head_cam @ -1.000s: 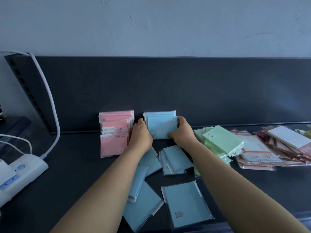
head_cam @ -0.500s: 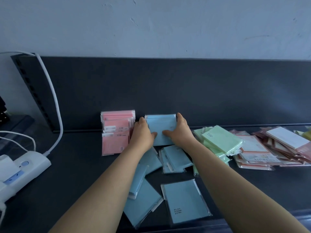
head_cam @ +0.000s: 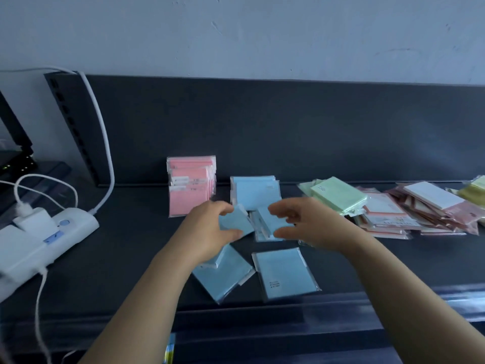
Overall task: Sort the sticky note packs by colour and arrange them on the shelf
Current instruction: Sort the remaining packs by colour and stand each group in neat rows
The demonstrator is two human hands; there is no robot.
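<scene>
On the dark shelf (head_cam: 126,248), a pink stack (head_cam: 190,186) and a blue stack (head_cam: 256,194) lean upright side by side against the back panel. My left hand (head_cam: 207,232) grips a loose blue pack (head_cam: 236,223) just in front of the blue stack. My right hand (head_cam: 304,224) curls round another loose blue pack (head_cam: 271,223), fingers on its top edge and thumb under it. Two more blue packs (head_cam: 284,274) (head_cam: 223,275) lie flat nearer me. Green packs (head_cam: 338,194) lie to the right.
A heap of pink-and-white packs (head_cam: 388,219) spreads along the right, with yellow packs (head_cam: 476,190) at the far edge. A white power strip (head_cam: 42,240) with plugs and a white cable (head_cam: 103,143) sits at the left. The shelf's front lip (head_cam: 262,315) runs below the packs.
Both hands let go of the upright blue stack and drew back toward me. They now close on the loose blue packs lying in front of it.
</scene>
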